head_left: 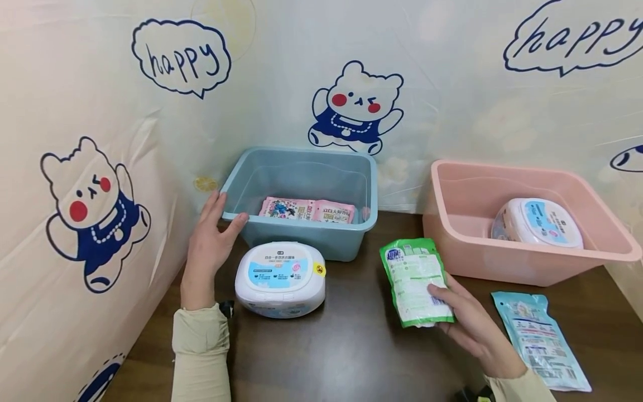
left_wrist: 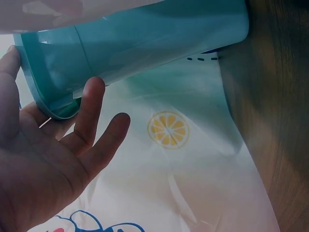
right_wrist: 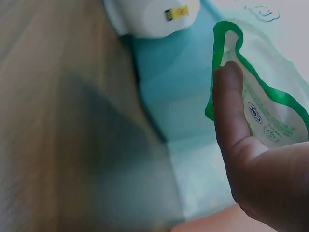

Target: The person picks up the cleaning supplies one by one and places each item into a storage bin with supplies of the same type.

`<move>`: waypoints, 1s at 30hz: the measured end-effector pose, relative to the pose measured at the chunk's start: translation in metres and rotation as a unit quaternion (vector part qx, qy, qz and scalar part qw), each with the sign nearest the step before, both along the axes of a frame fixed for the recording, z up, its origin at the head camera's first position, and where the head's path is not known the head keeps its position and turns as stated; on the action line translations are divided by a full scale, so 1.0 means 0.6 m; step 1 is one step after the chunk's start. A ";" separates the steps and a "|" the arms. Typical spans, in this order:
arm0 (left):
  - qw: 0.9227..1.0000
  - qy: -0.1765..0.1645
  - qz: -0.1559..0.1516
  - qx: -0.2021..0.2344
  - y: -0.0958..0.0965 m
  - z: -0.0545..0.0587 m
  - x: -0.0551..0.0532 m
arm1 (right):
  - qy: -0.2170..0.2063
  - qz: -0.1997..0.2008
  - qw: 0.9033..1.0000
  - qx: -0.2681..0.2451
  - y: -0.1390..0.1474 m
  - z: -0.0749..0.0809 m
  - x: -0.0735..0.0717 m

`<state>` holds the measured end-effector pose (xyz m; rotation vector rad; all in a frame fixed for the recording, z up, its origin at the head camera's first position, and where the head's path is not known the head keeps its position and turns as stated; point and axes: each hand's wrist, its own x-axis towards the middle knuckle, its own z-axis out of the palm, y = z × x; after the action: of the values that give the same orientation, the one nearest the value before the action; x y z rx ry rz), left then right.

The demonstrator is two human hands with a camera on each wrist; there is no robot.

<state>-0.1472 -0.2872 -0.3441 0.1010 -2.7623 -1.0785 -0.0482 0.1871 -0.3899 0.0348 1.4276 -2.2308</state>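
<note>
My right hand (head_left: 469,315) pinches a green-and-white packet (head_left: 417,279), thumb across its printed face and the other fingers behind it. It is held over the table, between the two bins. My left hand (head_left: 208,251) is at the near left corner of a blue bin (head_left: 301,231), with its fingers spread. In the left wrist view, fingertips lie right at the rim of that bin (left_wrist: 154,43). Two pink packets (head_left: 306,210) lie inside the blue bin. A white lidded tub (head_left: 280,279) with a blue label stands in front of it, just right of my left wrist.
On the right stands a pink bin (head_left: 502,257) with a similar white tub (head_left: 540,223) in it. A light-blue packet (head_left: 542,340) lies flat on the dark wooden table (head_left: 341,346), in front of the pink bin. A printed cloth (head_left: 281,84) hangs behind and to the left.
</note>
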 end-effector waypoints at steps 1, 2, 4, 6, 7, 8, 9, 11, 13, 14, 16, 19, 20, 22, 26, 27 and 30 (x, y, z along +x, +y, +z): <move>1.000 0.001 0.000 0.001 -0.001 0.001 0.000 | 0.008 0.003 1.000 -0.005 -0.006 0.007 -0.003; 1.000 0.002 0.001 0.001 -0.002 0.002 0.000 | 0.018 0.009 1.000 -0.012 -0.010 0.014 -0.006; 1.000 -0.001 0.002 0.003 -0.004 0.002 -0.001 | 0.035 0.022 0.999 -0.029 -0.018 0.027 -0.011; 1.000 -0.002 0.003 0.001 -0.005 0.003 -0.001 | 0.054 0.031 0.997 -0.047 -0.025 0.040 -0.016; 1.000 -0.003 0.004 0.001 -0.006 0.003 -0.001 | 0.064 0.033 0.996 -0.056 -0.028 0.047 -0.019; 1.000 -0.004 0.004 0.001 -0.007 0.003 -0.001 | 0.073 0.034 0.995 -0.066 -0.032 0.054 -0.022; 1.000 -0.004 0.004 0.000 -0.008 0.003 -0.001 | 0.080 0.033 0.993 -0.076 -0.034 0.061 -0.025; 1.000 -0.003 0.003 0.000 -0.008 0.003 -0.002 | 0.094 0.026 0.991 -0.089 -0.039 0.076 -0.033; 1.000 -0.003 0.002 0.001 -0.009 0.004 -0.002 | 0.103 0.017 0.990 -0.093 -0.042 0.091 -0.040; 1.000 -0.002 0.001 0.001 -0.008 0.005 -0.002 | 0.106 0.011 0.990 -0.090 -0.043 0.099 -0.044; 1.000 -0.001 0.000 0.002 -0.008 0.005 -0.002 | 0.111 0.000 0.990 -0.082 -0.044 0.113 -0.051; 1.000 -0.001 -0.001 0.001 -0.007 0.006 -0.002 | 0.111 -0.015 0.990 -0.083 -0.046 0.133 -0.063; 1.000 -0.001 -0.001 0.001 -0.007 0.006 -0.002 | 0.112 -0.017 0.990 -0.087 -0.048 0.138 -0.067; 1.000 -0.001 0.000 -0.001 -0.007 0.005 -0.002 | 0.110 -0.019 0.989 -0.100 -0.053 0.148 -0.078; 1.000 0.000 -0.002 -0.001 -0.007 0.004 -0.001 | 0.103 -0.021 0.989 -0.107 -0.073 0.162 -0.101; 1.000 0.000 -0.003 0.000 -0.006 0.003 -0.001 | 0.100 -0.024 0.989 -0.104 -0.080 0.165 -0.107; 1.000 0.002 -0.006 0.001 -0.004 0.001 -0.001 | 0.097 -0.025 0.991 -0.092 -0.098 0.171 -0.124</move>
<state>-0.1476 -0.2898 -0.3433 0.0831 -2.7616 -1.0832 -0.1226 0.1281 -0.2870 -0.2146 1.3229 -2.4549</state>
